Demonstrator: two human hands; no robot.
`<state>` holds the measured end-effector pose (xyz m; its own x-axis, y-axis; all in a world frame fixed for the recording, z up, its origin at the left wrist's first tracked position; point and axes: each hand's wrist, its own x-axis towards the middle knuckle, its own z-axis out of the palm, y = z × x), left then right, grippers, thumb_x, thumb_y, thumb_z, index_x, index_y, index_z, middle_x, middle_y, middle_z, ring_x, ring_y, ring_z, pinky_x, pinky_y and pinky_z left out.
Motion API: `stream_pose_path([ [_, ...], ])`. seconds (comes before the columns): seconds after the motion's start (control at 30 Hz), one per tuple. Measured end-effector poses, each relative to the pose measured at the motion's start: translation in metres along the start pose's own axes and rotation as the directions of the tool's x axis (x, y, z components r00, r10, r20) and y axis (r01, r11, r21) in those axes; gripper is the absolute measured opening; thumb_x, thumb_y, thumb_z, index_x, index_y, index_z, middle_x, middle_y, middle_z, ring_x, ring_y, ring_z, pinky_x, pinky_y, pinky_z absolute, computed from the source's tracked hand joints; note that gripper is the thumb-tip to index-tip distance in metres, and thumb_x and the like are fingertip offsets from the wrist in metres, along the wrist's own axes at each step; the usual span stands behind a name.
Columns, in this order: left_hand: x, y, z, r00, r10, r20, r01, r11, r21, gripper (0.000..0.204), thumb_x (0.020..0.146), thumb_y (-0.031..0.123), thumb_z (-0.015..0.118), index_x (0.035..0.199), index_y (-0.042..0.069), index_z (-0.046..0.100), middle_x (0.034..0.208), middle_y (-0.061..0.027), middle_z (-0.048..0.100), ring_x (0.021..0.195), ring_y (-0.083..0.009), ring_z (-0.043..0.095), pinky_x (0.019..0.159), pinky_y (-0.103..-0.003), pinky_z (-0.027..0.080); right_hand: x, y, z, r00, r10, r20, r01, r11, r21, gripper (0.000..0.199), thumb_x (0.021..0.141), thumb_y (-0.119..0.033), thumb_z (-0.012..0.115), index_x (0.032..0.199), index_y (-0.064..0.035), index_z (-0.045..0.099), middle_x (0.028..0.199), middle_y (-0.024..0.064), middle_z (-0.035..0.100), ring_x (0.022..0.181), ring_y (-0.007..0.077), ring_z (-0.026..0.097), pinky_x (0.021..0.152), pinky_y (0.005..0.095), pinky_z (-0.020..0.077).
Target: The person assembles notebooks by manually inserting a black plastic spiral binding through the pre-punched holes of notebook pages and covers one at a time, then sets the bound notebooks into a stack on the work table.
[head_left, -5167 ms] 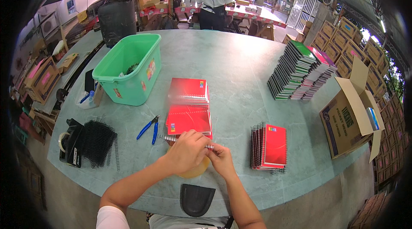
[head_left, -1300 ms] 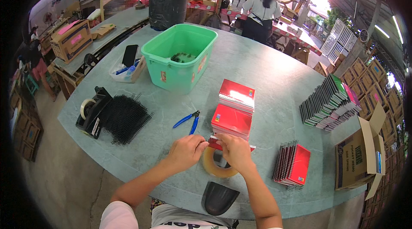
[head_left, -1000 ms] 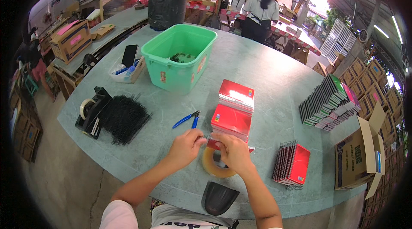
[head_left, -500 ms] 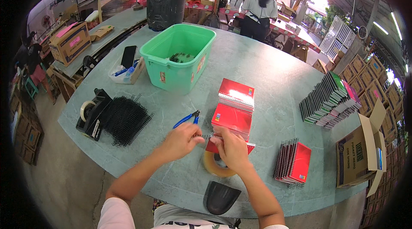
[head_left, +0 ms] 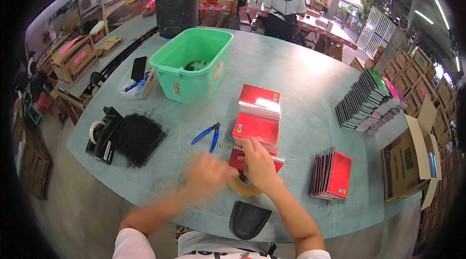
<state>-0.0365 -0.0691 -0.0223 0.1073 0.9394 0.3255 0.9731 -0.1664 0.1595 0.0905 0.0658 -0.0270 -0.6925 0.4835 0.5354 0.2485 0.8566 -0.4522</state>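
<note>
A small red notebook (head_left: pixel 236 160) sits under my right hand (head_left: pixel 256 162), whose fingers are closed around its upper left part. A thin dark wire coil (head_left: pixel 222 145) sticks out leftward from the notebook's edge by those fingertips. My left hand (head_left: pixel 212 171) is beside the notebook, smeared by motion, so its fingers cannot be made out. Blue-handled cutting pliers (head_left: pixel 206 135) lie just beyond the left hand. Two stacks of red notebooks, a near stack (head_left: pixel 257 130) and a far stack (head_left: pixel 260 98), stand past my right hand. Under the held notebook is a tape roll (head_left: pixel 242 188).
Left are a tape dispenser (head_left: pixel 104 135) and a pile of black coils (head_left: pixel 141 140). A green tub (head_left: pixel 182 82) stands behind. Right are coil-bound red notebooks (head_left: pixel 337 174), stacked notebooks (head_left: pixel 366 103) and an open carton (head_left: pixel 405 167). A black curved piece (head_left: pixel 250 220) lies near me. Another person (head_left: pixel 285 4) stands beyond.
My left hand has pulled down and slightly toward me, away from the coil, uncovering the pliers and more of the coil. My right hand stays on the notebook. The whole view has shifted slightly.
</note>
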Motion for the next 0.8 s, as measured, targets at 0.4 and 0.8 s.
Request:
stream_pose_path([
  [0.4,0.009,-0.017,-0.014,0.801,-0.49,-0.344,0.209,0.767,-0.606,0.039,0.072,0.007,0.068,0.108,0.008,0.054,0.094,-0.0157,0.055,0.086,-0.0256,0.058,0.076,-0.037,0.048,-0.057,0.064,-0.017,0.829,0.489,0.272,-0.482,0.377,0.791,0.023,0.076,0.001,0.07,0.099,-0.0004,0.068,0.089,0.004,0.068,0.079,0.0089,0.062,0.071,0.0248,0.0523],
  [0.8,0.025,0.002,-0.035,0.995,-0.096,-0.033,0.088,0.976,-0.199,0.043,0.078,-0.001,0.061,0.12,0.009,0.061,0.087,-0.0128,0.062,0.075,-0.0224,0.059,0.069,-0.032,0.049,-0.067,0.055,-0.019,0.844,0.485,0.229,-0.452,0.412,0.791,0.025,0.079,0.001,0.069,0.103,0.0,0.067,0.098,0.006,0.068,0.088,0.0103,0.061,0.081,0.0244,0.0488],
])
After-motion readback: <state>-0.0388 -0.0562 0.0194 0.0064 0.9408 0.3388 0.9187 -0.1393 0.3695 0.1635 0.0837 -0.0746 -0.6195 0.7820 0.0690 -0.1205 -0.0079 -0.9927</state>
